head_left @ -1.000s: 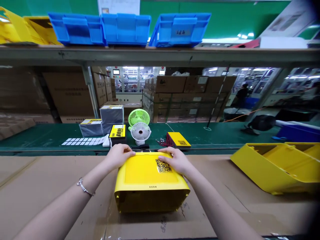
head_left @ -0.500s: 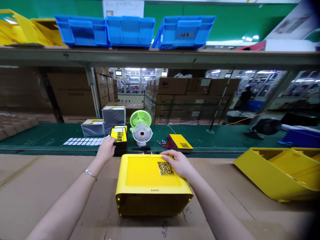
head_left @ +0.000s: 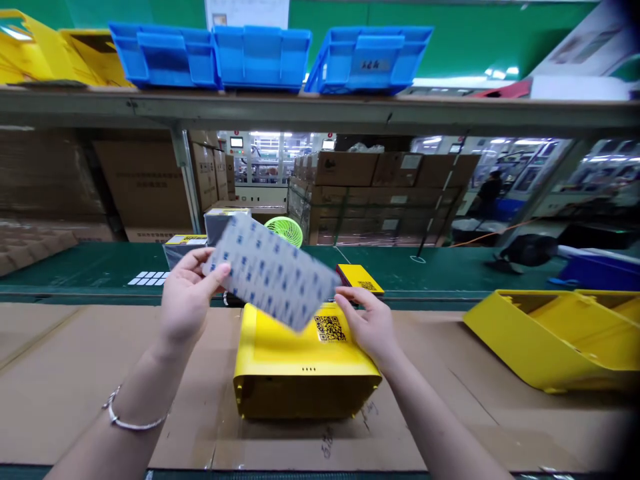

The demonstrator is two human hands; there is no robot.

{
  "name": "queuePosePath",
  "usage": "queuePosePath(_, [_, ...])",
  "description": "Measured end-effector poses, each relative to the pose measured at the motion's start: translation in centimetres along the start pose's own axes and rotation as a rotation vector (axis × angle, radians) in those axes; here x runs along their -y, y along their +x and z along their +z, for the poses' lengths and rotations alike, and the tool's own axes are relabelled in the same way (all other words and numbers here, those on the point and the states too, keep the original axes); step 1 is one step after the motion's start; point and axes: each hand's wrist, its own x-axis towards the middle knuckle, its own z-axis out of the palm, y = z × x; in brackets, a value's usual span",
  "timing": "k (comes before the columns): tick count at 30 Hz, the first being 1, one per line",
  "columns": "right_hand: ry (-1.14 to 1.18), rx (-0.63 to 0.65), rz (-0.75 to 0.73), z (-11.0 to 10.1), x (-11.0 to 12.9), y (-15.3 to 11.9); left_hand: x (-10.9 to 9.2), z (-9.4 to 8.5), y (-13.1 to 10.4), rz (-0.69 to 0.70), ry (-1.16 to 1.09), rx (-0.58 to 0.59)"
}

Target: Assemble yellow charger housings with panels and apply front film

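Note:
A sticker [head_left: 273,270] with its pale backing, printed with rows of blue marks, faces me, tilted and slightly blurred. My left hand [head_left: 187,293] pinches its left end between thumb and fingers. At its right corner, the thumb and forefinger of my right hand [head_left: 367,323] are closed together on the edge. Below the sticker stands a yellow plastic housing [head_left: 310,363], its dark open side towards me and a QR code on top. The sticker covers the back left part of that top.
Cardboard [head_left: 90,387] covers the bench. Another yellow housing [head_left: 545,347] lies at right. Behind are a yellow block [head_left: 361,278] with a QR code, a green fan [head_left: 285,231], white labels [head_left: 149,278] and wrapped stacks [head_left: 185,252]. Blue bins [head_left: 260,60] line the shelf above.
My left hand has lifted the sticker from the stack at the back and brought it nearer, over the housing. My right hand has gone from the housing's top to the sticker's corner.

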Motion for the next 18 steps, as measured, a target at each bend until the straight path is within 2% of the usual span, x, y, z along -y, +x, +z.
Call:
queuePosePath(3, [0.088,0.026,-0.043,-1.2,2.7,-0.9,-1.4,1.3,-3.2,-0.255,-0.010,0.255])
queuePosePath(5, [0.131,0.161,-0.065,-1.8,5.0,-1.6,-1.6,2.3,-5.4,-0.375,0.057,0.437])
queuePosePath(6, [0.144,0.243,-0.077,-2.1,6.2,-2.1,-1.5,2.7,-6.4,-0.387,0.105,0.491])
queuePosePath(9, [0.174,0.446,-0.087,-2.3,9.2,-3.5,-1.0,3.8,-8.8,-0.310,0.233,0.523])
queuePosePath(11, [0.211,0.500,-0.061,-2.3,10.3,-4.3,-0.6,4.2,-9.7,-0.311,0.230,0.513])
queuePosePath(14, [0.265,0.485,-0.032,-2.4,11.0,-5.1,-0.3,4.6,-10.6,-0.476,-0.008,0.494])
queuePosePath(18, [0.199,0.293,-0.104,-2.8,11.1,-5.7,0.5,5.3,-12.4,-0.831,-0.629,0.524])
